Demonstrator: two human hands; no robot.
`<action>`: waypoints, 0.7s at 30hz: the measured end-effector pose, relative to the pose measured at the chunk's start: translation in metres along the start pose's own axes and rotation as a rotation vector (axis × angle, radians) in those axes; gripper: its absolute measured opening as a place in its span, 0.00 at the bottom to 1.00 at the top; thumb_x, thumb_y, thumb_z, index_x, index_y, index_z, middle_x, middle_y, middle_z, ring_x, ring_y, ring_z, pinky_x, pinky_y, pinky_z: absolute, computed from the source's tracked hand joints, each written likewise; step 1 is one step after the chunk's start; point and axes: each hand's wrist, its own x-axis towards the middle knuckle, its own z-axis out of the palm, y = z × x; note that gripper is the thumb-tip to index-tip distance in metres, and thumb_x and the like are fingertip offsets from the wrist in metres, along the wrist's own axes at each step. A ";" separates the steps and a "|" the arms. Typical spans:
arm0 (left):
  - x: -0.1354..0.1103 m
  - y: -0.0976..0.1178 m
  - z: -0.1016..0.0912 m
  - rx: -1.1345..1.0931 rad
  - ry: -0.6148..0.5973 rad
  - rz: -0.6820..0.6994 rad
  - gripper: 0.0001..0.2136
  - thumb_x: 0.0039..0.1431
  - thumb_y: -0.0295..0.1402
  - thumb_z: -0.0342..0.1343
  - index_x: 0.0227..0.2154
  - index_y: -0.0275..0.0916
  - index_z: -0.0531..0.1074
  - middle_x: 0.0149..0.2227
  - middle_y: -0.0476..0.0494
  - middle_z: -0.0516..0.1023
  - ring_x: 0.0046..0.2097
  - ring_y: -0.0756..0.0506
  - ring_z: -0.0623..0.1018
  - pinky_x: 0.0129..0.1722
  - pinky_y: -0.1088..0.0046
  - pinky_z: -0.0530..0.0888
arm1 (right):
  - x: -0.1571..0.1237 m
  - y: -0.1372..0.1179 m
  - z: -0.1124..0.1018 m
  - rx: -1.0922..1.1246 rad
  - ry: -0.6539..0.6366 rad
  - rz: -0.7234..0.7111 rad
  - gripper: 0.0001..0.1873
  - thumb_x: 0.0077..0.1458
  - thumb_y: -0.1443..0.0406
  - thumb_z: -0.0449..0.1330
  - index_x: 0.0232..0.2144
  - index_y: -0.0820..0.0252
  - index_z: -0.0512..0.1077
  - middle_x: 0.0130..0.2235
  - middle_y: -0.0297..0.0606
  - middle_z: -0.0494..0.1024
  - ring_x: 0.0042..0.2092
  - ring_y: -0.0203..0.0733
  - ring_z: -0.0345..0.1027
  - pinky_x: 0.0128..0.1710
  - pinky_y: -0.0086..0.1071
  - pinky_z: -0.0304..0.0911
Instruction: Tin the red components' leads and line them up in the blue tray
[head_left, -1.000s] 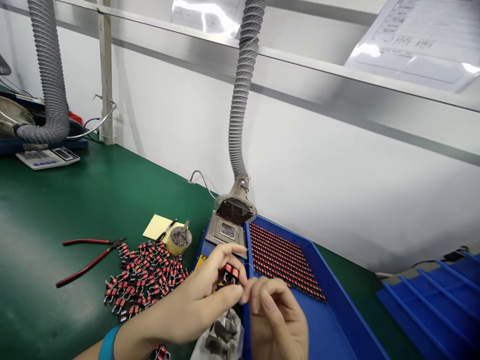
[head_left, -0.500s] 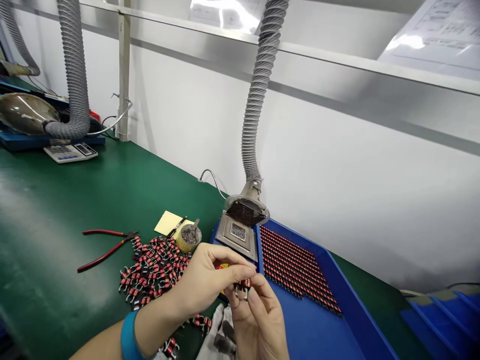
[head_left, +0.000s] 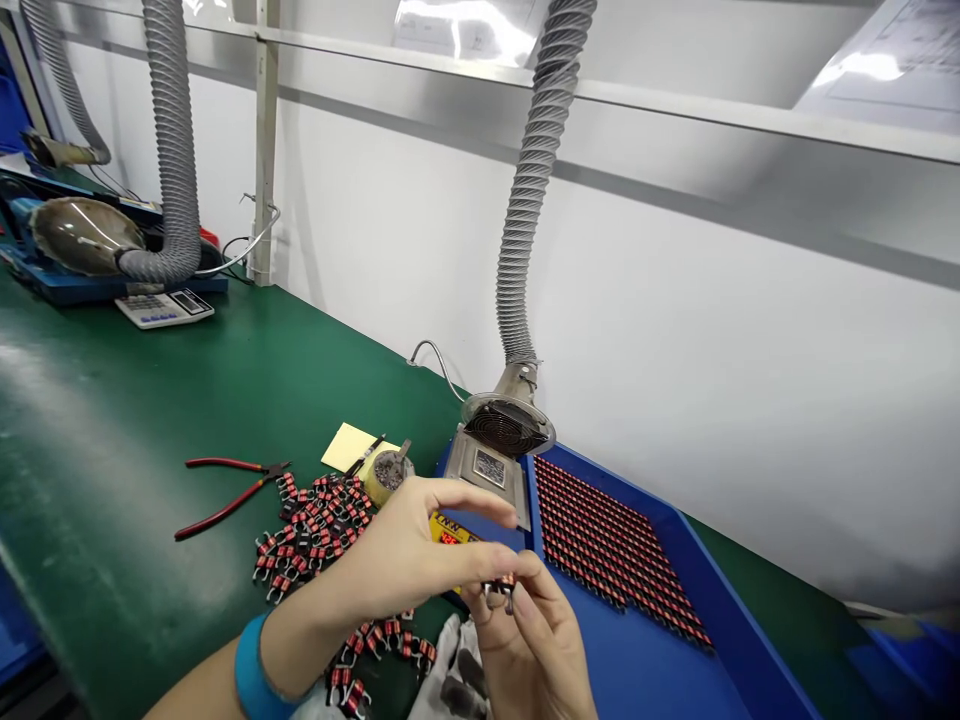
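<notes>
hands (head_left: 541, 650) | red-black coil (head_left: 501, 591) in right fingers (head_left: 546, 584) | left thumb (head_left: 472, 562) seemingly touching

Looking forward and down from the wearer's head, close above the left hand (head_left: 401, 545) and right hand (head_left: 536, 640), across the green counter (head_left: 255, 375) toward the far white wall (head_left: 390, 225).

At left, a calculator (head_left: 166, 311) lies on the green bench (head_left: 262, 380) near a ribbed hose (head_left: 174, 130). A pale post (head_left: 265, 150) stands upper left; a glossy sheet (head_left: 896, 80) shows upper right.
</notes>
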 end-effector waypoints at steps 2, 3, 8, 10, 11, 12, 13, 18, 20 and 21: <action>0.000 -0.003 0.003 -0.028 -0.012 -0.034 0.07 0.50 0.32 0.66 0.33 0.37 0.81 0.36 0.43 0.84 0.40 0.44 0.81 0.41 0.70 0.76 | 0.000 0.002 -0.003 -0.007 0.001 -0.003 0.11 0.42 0.61 0.74 0.29 0.56 0.79 0.34 0.32 0.79 0.33 0.33 0.75 0.39 0.25 0.72; 0.000 -0.005 0.005 -0.062 0.014 -0.035 0.06 0.50 0.32 0.66 0.30 0.36 0.81 0.33 0.43 0.83 0.37 0.45 0.80 0.39 0.70 0.76 | 0.000 0.003 -0.004 -0.012 0.000 -0.004 0.11 0.43 0.61 0.74 0.29 0.56 0.79 0.34 0.32 0.79 0.33 0.33 0.74 0.39 0.26 0.72; 0.001 -0.011 0.007 -0.152 0.134 0.048 0.01 0.48 0.28 0.67 0.25 0.38 0.81 0.30 0.45 0.83 0.35 0.47 0.80 0.36 0.74 0.76 | 0.001 0.004 -0.002 -0.060 -0.023 0.000 0.11 0.42 0.60 0.74 0.28 0.56 0.79 0.35 0.35 0.79 0.33 0.35 0.74 0.38 0.28 0.72; 0.000 -0.008 0.003 -0.173 0.215 0.161 0.02 0.49 0.27 0.67 0.24 0.40 0.81 0.31 0.47 0.84 0.38 0.48 0.80 0.42 0.74 0.76 | -0.001 0.001 0.000 -0.082 -0.034 0.004 0.11 0.42 0.60 0.75 0.28 0.56 0.79 0.34 0.35 0.79 0.32 0.35 0.73 0.35 0.29 0.72; -0.001 -0.006 0.000 -0.175 0.269 0.227 0.03 0.49 0.27 0.67 0.24 0.42 0.81 0.32 0.49 0.84 0.39 0.48 0.80 0.44 0.74 0.75 | -0.002 -0.001 0.001 -0.087 -0.037 0.004 0.11 0.42 0.60 0.75 0.29 0.55 0.79 0.33 0.35 0.79 0.31 0.35 0.73 0.34 0.29 0.72; -0.002 -0.003 -0.004 -0.169 0.328 0.289 0.04 0.50 0.27 0.67 0.24 0.43 0.81 0.33 0.49 0.84 0.40 0.48 0.80 0.45 0.73 0.75 | -0.003 -0.003 0.000 -0.088 -0.033 -0.001 0.11 0.42 0.60 0.74 0.29 0.54 0.79 0.33 0.35 0.79 0.31 0.35 0.73 0.33 0.29 0.72; -0.005 0.000 -0.010 -0.147 0.381 0.339 0.05 0.51 0.27 0.66 0.25 0.44 0.81 0.33 0.50 0.84 0.41 0.48 0.80 0.46 0.73 0.75 | -0.004 -0.006 -0.002 -0.091 -0.020 -0.011 0.11 0.42 0.60 0.74 0.29 0.54 0.79 0.33 0.35 0.79 0.30 0.35 0.73 0.33 0.29 0.72; -0.042 -0.002 -0.053 0.443 0.302 0.444 0.07 0.54 0.27 0.65 0.31 0.48 0.82 0.34 0.50 0.84 0.41 0.44 0.81 0.50 0.65 0.73 | -0.001 -0.028 -0.025 -0.199 0.091 -0.047 0.11 0.45 0.58 0.73 0.32 0.56 0.80 0.39 0.39 0.81 0.31 0.36 0.73 0.33 0.29 0.72; -0.072 -0.021 -0.070 0.722 0.197 0.449 0.09 0.52 0.28 0.65 0.33 0.52 0.81 0.31 0.52 0.85 0.33 0.45 0.81 0.49 0.64 0.73 | 0.009 -0.040 -0.035 -0.281 0.100 -0.070 0.15 0.42 0.58 0.74 0.34 0.57 0.81 0.39 0.42 0.81 0.32 0.38 0.74 0.33 0.30 0.73; -0.090 -0.035 -0.076 0.801 0.207 0.397 0.08 0.53 0.29 0.65 0.33 0.52 0.81 0.30 0.53 0.84 0.31 0.45 0.81 0.46 0.66 0.74 | 0.016 -0.047 -0.039 -0.329 0.104 -0.081 0.17 0.40 0.58 0.75 0.34 0.58 0.81 0.38 0.43 0.81 0.33 0.40 0.75 0.33 0.30 0.73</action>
